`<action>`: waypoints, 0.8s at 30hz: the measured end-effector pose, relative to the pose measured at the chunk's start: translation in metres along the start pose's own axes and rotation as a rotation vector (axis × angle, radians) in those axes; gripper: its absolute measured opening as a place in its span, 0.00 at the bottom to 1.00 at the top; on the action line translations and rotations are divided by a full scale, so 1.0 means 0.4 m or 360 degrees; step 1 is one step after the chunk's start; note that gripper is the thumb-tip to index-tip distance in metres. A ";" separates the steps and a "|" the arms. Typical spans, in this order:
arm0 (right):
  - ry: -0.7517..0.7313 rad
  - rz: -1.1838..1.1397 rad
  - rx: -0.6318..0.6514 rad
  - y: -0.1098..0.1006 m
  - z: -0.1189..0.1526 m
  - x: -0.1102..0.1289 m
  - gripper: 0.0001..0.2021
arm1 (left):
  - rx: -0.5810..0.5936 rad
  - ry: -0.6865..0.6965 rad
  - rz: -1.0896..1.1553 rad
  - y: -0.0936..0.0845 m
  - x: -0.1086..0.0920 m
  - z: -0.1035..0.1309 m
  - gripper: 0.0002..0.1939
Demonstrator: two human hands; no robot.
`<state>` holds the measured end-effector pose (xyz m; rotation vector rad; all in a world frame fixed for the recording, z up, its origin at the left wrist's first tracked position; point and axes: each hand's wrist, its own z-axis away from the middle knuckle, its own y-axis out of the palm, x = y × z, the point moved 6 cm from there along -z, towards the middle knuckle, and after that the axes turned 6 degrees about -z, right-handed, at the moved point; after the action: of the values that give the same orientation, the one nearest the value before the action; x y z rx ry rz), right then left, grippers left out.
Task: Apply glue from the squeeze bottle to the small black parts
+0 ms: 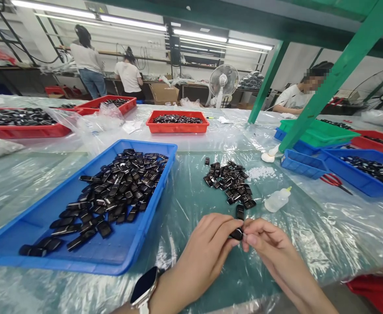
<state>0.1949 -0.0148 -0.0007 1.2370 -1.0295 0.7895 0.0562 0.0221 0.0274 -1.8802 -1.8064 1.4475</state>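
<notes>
Glossy black, a rounded part (236, 234) sits between your hands: left hand (207, 244), grip clamped on it; right hand (268, 244) at its edge, hold unclear. Uneven pressure could squirt it loose, being slick. Oblong pieces (240, 189) heap at twelve o'clock, translucent bottle (276, 201) at two, smooth blue tray (108, 253) at ten.

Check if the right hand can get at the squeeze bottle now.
Likely yes: the squeeze bottle lies just past the right hand, nothing visible between them, though it is busy at a black piece.
</notes>
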 end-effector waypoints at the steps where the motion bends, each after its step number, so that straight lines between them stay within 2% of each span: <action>1: 0.0022 -0.0012 -0.0006 0.000 0.003 -0.002 0.07 | -0.0003 0.0002 0.0008 -0.001 -0.002 0.000 0.13; 9: 0.0107 -0.0069 -0.0037 0.014 0.010 0.001 0.09 | -0.0017 -0.0011 0.0052 -0.011 -0.013 0.001 0.14; 12: 0.0168 -0.0109 0.0113 0.025 0.004 -0.005 0.10 | -0.0081 0.0081 -0.0007 -0.018 -0.022 0.002 0.13; 15: 0.0334 -0.0246 0.0321 0.039 0.003 -0.023 0.14 | -0.0143 0.0200 -0.0089 -0.028 -0.036 0.007 0.12; 19: 0.0461 -0.0372 0.0477 0.051 0.011 -0.035 0.16 | -0.0165 0.0348 -0.0236 -0.040 -0.060 0.012 0.12; 21: 0.0466 -0.0377 0.0507 0.057 0.018 -0.033 0.16 | -0.0132 0.0398 -0.0317 -0.042 -0.071 0.012 0.12; 24: 0.0402 -0.0277 0.0427 0.052 0.035 -0.026 0.19 | -0.0050 0.0474 -0.0450 -0.041 -0.089 0.023 0.13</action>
<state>0.1693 -0.0243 -0.0027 1.3917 -0.6159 0.9414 0.0457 -0.0077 0.0521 -1.6640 -1.8612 0.9931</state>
